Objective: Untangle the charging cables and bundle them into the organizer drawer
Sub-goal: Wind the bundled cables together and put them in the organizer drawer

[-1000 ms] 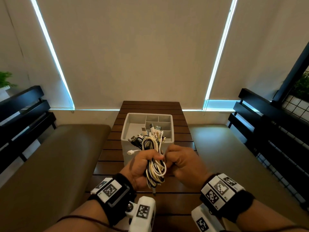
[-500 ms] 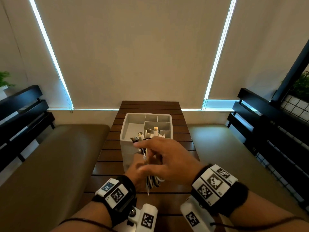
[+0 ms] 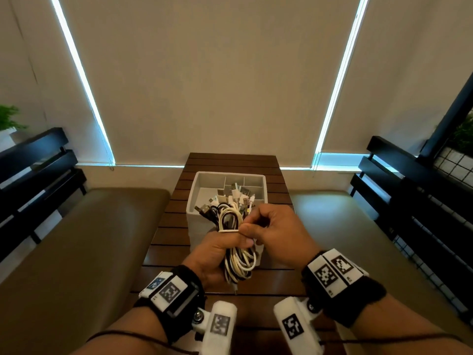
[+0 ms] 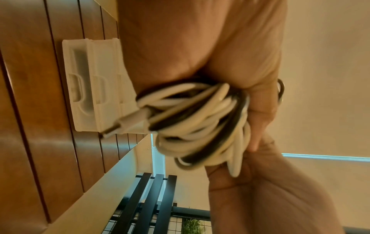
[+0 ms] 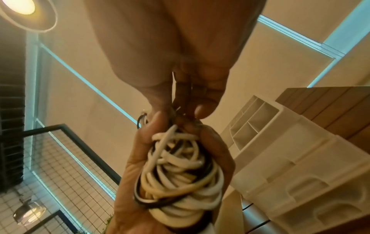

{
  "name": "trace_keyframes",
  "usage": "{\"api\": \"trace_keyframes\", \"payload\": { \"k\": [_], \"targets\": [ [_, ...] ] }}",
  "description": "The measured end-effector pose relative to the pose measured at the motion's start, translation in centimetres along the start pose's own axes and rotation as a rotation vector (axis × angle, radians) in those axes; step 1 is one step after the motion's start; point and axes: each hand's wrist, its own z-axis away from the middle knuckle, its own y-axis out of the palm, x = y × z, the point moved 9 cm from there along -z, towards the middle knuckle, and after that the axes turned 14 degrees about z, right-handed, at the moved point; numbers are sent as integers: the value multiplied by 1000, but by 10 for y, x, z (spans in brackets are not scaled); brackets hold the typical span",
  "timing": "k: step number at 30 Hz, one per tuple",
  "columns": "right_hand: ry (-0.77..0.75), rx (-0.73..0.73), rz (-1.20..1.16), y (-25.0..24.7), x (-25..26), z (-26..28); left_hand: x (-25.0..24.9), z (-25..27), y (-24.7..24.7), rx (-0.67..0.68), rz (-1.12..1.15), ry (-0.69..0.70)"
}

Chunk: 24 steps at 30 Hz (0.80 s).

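A coiled bundle of white and black charging cables (image 3: 236, 262) stands upright in my left hand (image 3: 220, 249), whose fingers and thumb wrap its middle. The plugs (image 3: 230, 198) stick up in front of the white organizer (image 3: 194, 201), above the table. A thin white strand (image 3: 229, 230) runs across the bundle just above my left fist. My right hand (image 3: 249, 226) pinches that strand at the bundle's right side, fingers curled. The left wrist view shows the bundle (image 4: 196, 120) with one plug (image 4: 124, 123) hanging out. The right wrist view shows the cable loops (image 5: 176, 174) in my left palm.
The organizer has divided top compartments (image 5: 250, 123) and stacked drawers (image 4: 86, 85) below, and stands on a narrow wooden slat table (image 3: 169, 242). Cushioned benches (image 3: 76, 252) with black slatted backs (image 3: 409, 201) flank the table. Closed blinds fill the wall behind.
Half a second ago my right hand reached leftward over the bundle. It has come back to the right and now pinches a white strand lying across the cables. My left hand keeps its grip.
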Motion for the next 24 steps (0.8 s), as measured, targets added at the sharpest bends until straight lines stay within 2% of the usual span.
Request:
{"api": "trace_keyframes", "payload": {
  "k": [5,11,17,22,24],
  "targets": [
    [-7,45,35,2,-4,5,4,-2,0,21,79,5],
    [37,-25,26,0,-12,9,1,-4,-3,-131,131,145],
    [89,87,-18,9,-18,6,-6,-5,-5,-162,127,217],
    [209,210,-347,17,-35,8,-13,-1,-12,-214,-45,220],
    [203,250,-286,24,-34,11,-14,-2,-19,-231,-99,219]
  ]
}}
